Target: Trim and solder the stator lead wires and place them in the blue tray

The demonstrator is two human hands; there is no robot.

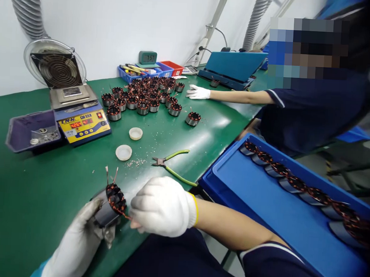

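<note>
In my gloved left hand [82, 232] is a motor stator [108, 209], a steel ring with copper windings, tilted above the green table. Two wire ends with pale tips stick up from its far side. My gloved right hand [163, 205] is closed at the stator's right side, its fingers pinching a copper wire lead [125, 215] that comes off the windings. The fingertips are partly hidden by the glove. Just beyond my right hand lie green-handled cutting pliers [162, 162], jaws to the left. Two small white caps [123, 152] and scattered clippings [136, 163] are near them.
A solder pot [83, 125] with a display and a fan [58, 68] stand at the left, beside a purple tray [33, 128]. Many stators [143, 99] cluster at the back. A blue bin [250, 187] with a row of stators is at right. A co-worker's gloved hand [198, 92] reaches in.
</note>
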